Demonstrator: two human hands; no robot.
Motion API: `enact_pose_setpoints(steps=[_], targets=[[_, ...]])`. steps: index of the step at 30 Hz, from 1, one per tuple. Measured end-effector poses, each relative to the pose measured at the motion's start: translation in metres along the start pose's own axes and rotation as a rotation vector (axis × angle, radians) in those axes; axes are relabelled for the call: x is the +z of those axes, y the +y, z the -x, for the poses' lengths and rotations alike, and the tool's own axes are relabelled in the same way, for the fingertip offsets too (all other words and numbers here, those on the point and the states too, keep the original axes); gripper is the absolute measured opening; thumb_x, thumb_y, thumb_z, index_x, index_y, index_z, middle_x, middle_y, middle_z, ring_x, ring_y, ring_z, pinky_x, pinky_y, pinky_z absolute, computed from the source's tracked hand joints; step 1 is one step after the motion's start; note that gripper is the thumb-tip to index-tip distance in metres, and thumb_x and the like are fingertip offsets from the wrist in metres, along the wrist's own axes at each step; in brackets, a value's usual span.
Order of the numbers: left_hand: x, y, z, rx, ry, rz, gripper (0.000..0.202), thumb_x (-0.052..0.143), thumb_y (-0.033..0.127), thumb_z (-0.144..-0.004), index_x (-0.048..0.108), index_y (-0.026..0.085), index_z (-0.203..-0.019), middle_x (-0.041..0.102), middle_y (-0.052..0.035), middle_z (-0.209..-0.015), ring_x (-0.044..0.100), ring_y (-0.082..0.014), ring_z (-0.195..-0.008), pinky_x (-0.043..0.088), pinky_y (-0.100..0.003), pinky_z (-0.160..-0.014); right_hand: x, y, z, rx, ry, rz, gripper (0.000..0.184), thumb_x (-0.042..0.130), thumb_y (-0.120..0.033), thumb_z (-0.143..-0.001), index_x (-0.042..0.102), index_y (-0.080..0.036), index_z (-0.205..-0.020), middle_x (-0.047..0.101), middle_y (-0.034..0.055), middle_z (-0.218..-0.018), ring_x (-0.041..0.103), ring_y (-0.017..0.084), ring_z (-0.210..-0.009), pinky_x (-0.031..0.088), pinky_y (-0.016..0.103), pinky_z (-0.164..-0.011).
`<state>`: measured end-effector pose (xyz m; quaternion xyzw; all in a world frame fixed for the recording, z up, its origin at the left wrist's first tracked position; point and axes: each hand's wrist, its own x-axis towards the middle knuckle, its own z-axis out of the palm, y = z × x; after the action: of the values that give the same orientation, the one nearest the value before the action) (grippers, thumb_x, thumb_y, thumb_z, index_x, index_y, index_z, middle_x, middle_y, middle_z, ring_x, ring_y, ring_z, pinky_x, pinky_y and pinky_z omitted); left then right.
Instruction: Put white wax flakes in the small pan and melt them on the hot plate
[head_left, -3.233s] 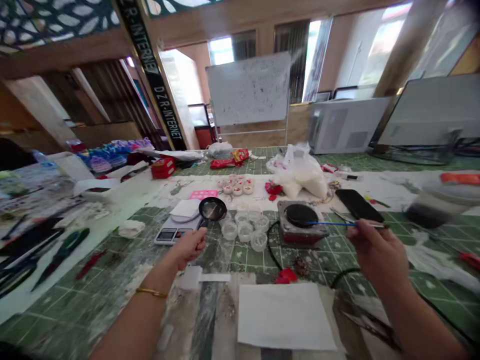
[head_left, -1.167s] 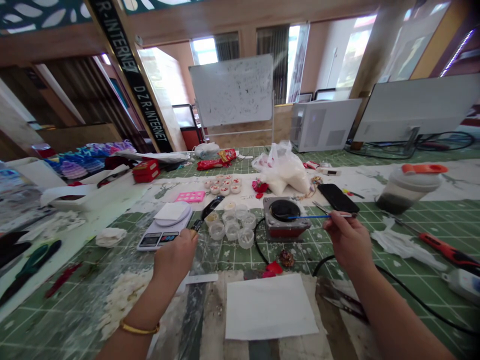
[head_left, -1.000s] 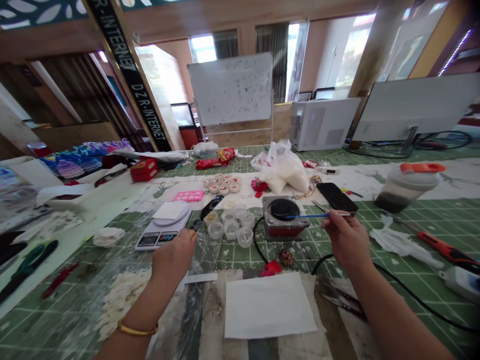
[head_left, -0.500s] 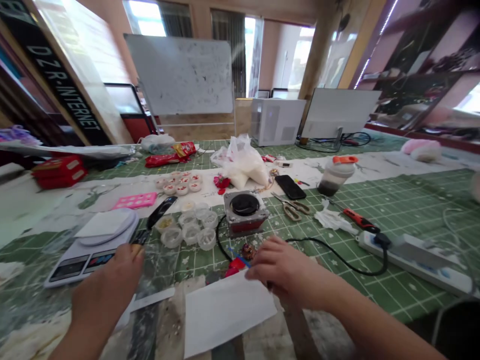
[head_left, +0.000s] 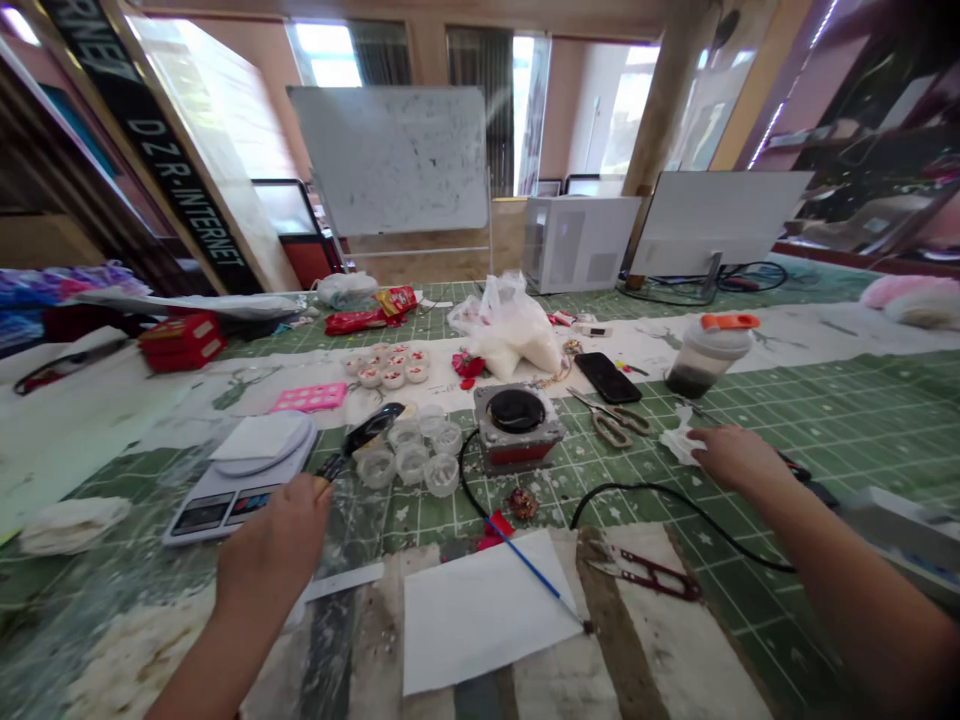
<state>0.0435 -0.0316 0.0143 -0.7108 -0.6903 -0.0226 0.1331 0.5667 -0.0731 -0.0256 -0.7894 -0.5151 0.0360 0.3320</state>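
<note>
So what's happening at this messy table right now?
A person sits at a cluttered craft table. The left hand holds a small dark pan tilted over a cluster of little clear cups. The right hand reaches a crumpled white tissue. A blue brush lies on white paper.

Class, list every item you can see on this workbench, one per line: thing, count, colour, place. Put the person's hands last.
ladle: one, black, tilted over the cups
cups: several, clear, mid-table
scale: one, white, left of cups
burner: one, grey and red, centre
brush: one, blue, lying on the paper
paper: one, white, near edge
snips: one, dark red, right of paper
scissors: one, tan handles, right of burner
phone: one, black, behind scissors
jar: one, orange lid, right
bag: one, white, behind burner
tissue: one, white, by right hand
left hand: grip on ladle handle
right hand: on tissue
</note>
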Motion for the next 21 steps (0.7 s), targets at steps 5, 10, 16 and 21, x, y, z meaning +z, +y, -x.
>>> enact_pose_setpoints(steps=[5, 10, 16, 21], targets=[[0.002, 0.000, 0.000, 0.005, 0.057, -0.144, 0.035, 0.018, 0.036, -0.084, 0.047, 0.016, -0.081, 0.057, -0.0093, -0.075, 0.056, -0.0221, -0.060, 0.030, -0.027, -0.044, 0.008, 0.014, -0.007, 0.118, -0.099, -0.017, 0.025, 0.057, 0.010, -0.042, 0.058, -0.015, -0.043, 0.043, -0.0034, -0.038, 0.031, 0.007, -0.040, 0.021, 0.029, -0.055], [0.007, -0.002, 0.000, -0.041, 0.045, -0.181, 0.037, 0.019, 0.039, -0.084, 0.047, 0.015, -0.080, 0.057, -0.0085, -0.068, 0.056, -0.0214, -0.054, 0.030, -0.026, -0.041, 0.005, 0.013, -0.010, 0.204, -0.097, 0.009, 0.023, 0.059, 0.007, -0.042, 0.055, -0.015, -0.037, 0.038, -0.0055, -0.035, 0.024, 0.005, -0.041, 0.017, 0.030, -0.055], [0.005, -0.002, 0.003, -0.035, 0.077, -0.213, 0.039, 0.016, 0.039, -0.085, 0.047, 0.016, -0.079, 0.055, -0.0068, -0.060, 0.056, -0.0226, -0.051, 0.030, -0.027, -0.041, 0.000, 0.010, -0.020, 0.263, -0.113, 0.008, 0.017, 0.068, -0.001, -0.041, 0.057, -0.015, -0.041, 0.033, -0.0074, -0.036, 0.021, 0.005, -0.043, 0.016, 0.029, -0.056], [-0.001, -0.002, 0.003, -0.043, 0.086, -0.162, 0.038, 0.016, 0.038, -0.084, 0.047, 0.016, -0.083, 0.055, -0.0089, -0.062, 0.055, -0.0246, -0.051, 0.026, -0.027, -0.041, 0.003, 0.008, -0.019, 0.286, -0.221, -0.015, 0.023, 0.062, 0.003, -0.045, 0.052, -0.014, -0.034, 0.039, -0.0028, -0.035, 0.029, 0.008, -0.041, 0.018, 0.029, -0.054]])
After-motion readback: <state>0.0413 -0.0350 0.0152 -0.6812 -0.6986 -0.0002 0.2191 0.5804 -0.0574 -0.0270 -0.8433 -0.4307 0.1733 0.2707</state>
